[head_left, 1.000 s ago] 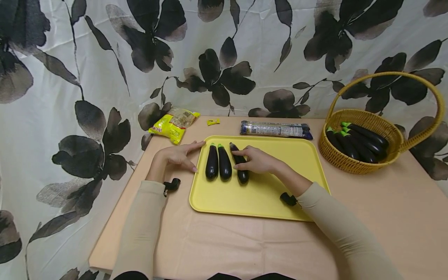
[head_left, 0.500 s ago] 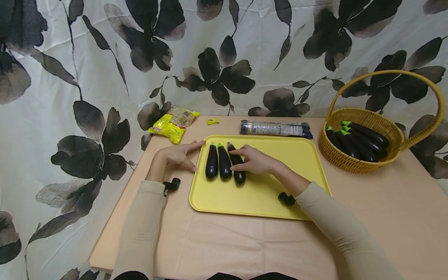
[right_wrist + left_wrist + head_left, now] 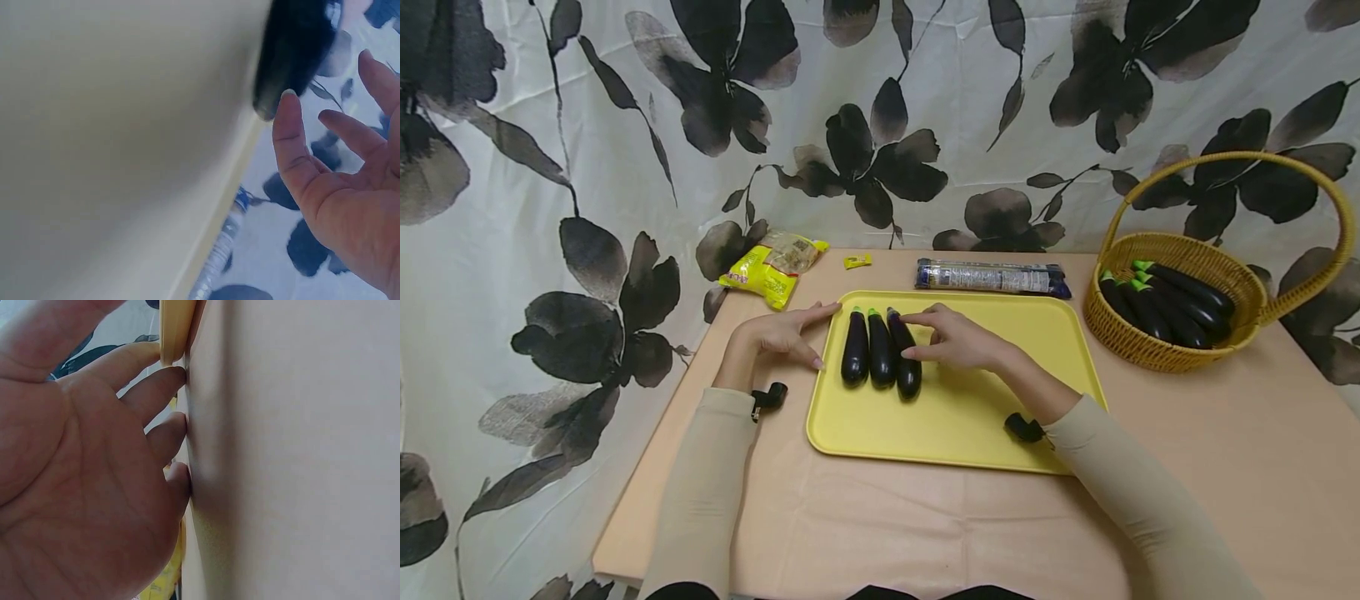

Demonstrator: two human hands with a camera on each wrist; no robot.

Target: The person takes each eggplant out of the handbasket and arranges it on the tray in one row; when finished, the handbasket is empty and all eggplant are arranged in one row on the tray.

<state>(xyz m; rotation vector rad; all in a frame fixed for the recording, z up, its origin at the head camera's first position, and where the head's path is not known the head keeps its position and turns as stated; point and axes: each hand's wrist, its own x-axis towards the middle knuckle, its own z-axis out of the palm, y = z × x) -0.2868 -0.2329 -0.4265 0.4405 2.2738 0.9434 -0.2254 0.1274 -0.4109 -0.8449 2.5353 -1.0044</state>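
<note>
Three dark eggplants lie side by side on the left part of a yellow tray (image 3: 1000, 417). The left eggplant (image 3: 854, 350) and middle eggplant (image 3: 881, 350) stand nearly parallel; the right eggplant (image 3: 906, 358) leans slightly, its top close to the middle one. My right hand (image 3: 962, 337) is just right of that eggplant, thumb and fingers spread, fingertips at its side. In the right wrist view its fingers (image 3: 290, 137) are apart beside the dark eggplant (image 3: 290, 56). My left hand (image 3: 778, 336) rests at the tray's left edge, fingers extended, touching the rim.
A wicker basket (image 3: 1172, 358) with several eggplants stands to the right. Behind the tray lies a long dark-blue package (image 3: 992, 277). A yellow bag (image 3: 771, 267) and a small yellow packet (image 3: 857, 262) are at the back left. A floral curtain (image 3: 985, 183) hangs behind the table.
The right eggplant has shifted left against the middle one. My right hand moved with it, then its fingers loosened and drew back slightly right. My left hand has stayed put.
</note>
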